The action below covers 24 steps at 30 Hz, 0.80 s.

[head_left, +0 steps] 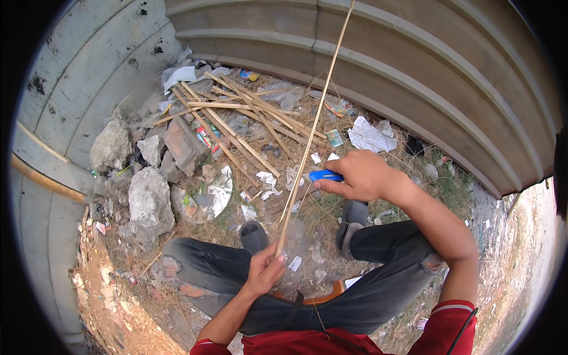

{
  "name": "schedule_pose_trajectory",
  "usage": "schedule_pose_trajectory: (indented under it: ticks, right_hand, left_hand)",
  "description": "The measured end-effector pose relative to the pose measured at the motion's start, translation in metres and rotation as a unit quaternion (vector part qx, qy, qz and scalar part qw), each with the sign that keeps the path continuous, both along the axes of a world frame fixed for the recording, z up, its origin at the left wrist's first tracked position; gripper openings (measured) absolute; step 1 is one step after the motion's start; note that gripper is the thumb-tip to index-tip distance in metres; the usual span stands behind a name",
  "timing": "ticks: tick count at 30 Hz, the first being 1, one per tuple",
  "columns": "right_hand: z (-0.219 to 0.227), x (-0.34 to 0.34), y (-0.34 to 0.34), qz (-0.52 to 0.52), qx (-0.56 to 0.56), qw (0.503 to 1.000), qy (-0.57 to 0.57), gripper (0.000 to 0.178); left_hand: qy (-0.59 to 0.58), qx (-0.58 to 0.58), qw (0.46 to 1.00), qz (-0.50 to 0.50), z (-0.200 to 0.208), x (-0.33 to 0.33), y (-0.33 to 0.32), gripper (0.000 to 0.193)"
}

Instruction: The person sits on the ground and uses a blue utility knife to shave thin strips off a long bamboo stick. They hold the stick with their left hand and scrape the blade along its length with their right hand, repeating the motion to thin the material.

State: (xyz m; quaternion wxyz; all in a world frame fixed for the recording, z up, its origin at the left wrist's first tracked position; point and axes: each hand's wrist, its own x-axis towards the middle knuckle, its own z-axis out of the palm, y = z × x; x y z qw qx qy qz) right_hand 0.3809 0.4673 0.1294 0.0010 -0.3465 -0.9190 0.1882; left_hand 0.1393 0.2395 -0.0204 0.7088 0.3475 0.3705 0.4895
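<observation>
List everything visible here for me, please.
Long wooden strip: one, tan, centre
Utility knife: one, blue, centre
Wooden strips: many, tan, piled upper centre
Rubble chunks: several, mostly grey, left ground
Litter scraps: many, mixed colours, scattered
Grass: patches, tan and green, ground
Corrugated wall: one, brown, upper right
Panelled wall: one, pale, left
Pole: one, tan, left wall
Curved object: one, orange, lower centre
Shoes: two, grey, centre
Trousers: one pair, dark grey, lower centre
Shirt: one, red, lower edge
Left hand: one, holding long wooden strip
Right hand: one, holding utility knife

We see pale broken rocks (150,200) heaped beside a streaked grey wall (100,71), crumpled white paper (370,135) on littered ground (323,212), a ribbed brown metal fence (426,83) beyond.
</observation>
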Motion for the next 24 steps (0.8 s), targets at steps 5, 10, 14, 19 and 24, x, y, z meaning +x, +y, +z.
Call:
schedule_pose_trajectory:
  ticks: [5,10,14,19,24]
  right_hand:
    - [-0.009,-0.017,-0.018,0.062,0.019,0.997,-0.028,0.054]
    - [-0.025,-0.029,-0.031,0.111,0.032,0.993,-0.022,0.055]
    - [-0.035,-0.032,-0.023,0.059,0.053,0.997,-0.015,0.055]
    - [-0.024,-0.020,0.018,0.003,0.066,0.995,-0.073,0.057]
    - [-0.029,0.022,0.081,-0.228,0.145,0.963,0.019,0.064]
  left_hand:
    - [-0.006,-0.006,1.000,0.011,-0.002,-0.001,0.001,0.053]
    - [0.002,-0.007,1.000,0.010,0.000,-0.001,0.002,0.054]
    - [0.031,-0.004,0.999,0.019,0.001,-0.001,0.002,0.054]
    - [0.154,0.033,0.987,0.034,-0.004,-0.001,0.003,0.054]
    - [0.236,0.042,0.971,0.021,-0.002,0.002,-0.010,0.052]
